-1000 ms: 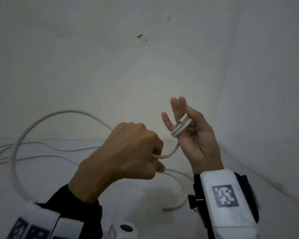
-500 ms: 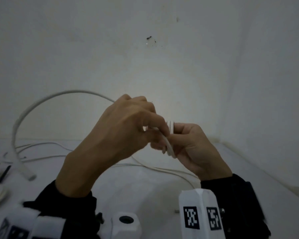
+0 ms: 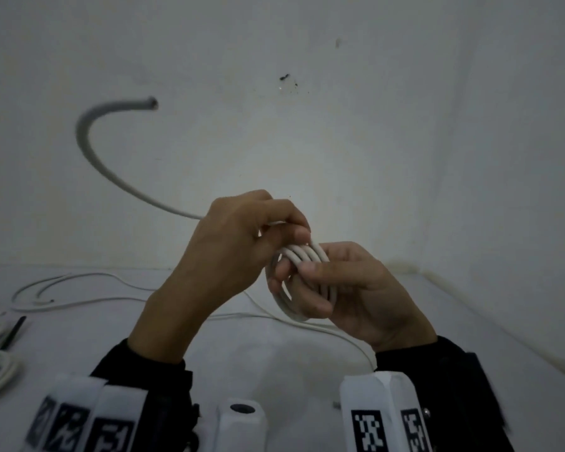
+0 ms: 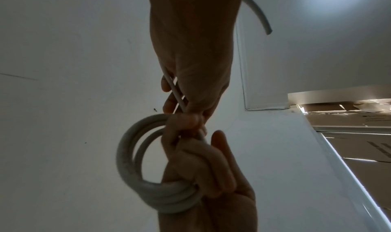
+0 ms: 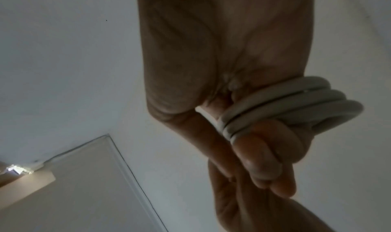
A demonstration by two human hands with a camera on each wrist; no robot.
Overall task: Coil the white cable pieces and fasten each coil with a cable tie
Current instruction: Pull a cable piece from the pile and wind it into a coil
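The head camera looks forward and down on both hands. Each wrist camera looks upward, very near its fingers; all three share the round white rubber cable coil (image 3: 302,282) around them.

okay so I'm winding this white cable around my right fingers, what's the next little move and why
Probably one more turn: the left hand should lay the loose tail of the white round cable beside the turns on the right hand. The small white cable coil sits wound round those fingers, but the free end hangs in the air, so tying would be premature.
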